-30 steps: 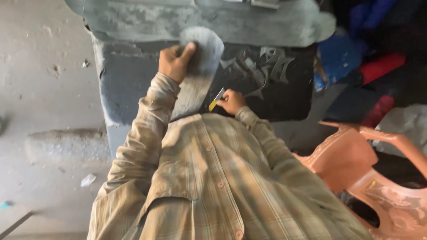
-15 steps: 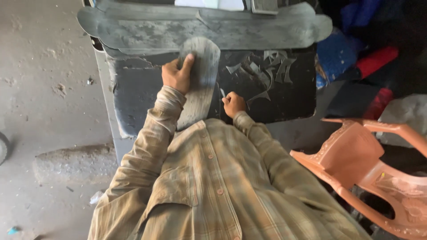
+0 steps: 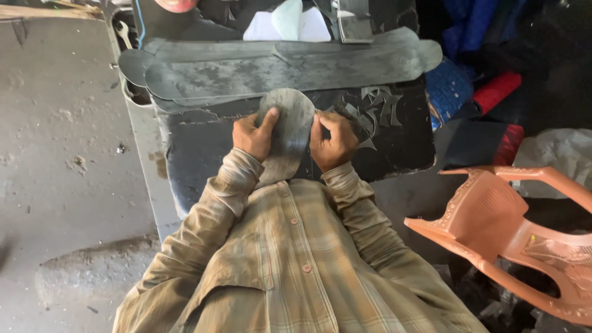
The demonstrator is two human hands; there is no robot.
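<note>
Both arms extended forward, sleeved to the wrists; left hand (image 3: 254,137) and right hand (image 3: 332,140) side by side, fingers (image 3: 269,117) curled, gripping.

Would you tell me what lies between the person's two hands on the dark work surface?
In the head view, a grey sole-shaped cutout lies between the left hand and right hand, both gripping its edges.

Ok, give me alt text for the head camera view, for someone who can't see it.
Seen from above, a person in a plaid shirt holds a grey sole-shaped sheet with the left hand and right hand over a dark work board. Longer grey sheets lie beyond; an orange plastic chair lies tipped at right.
</note>
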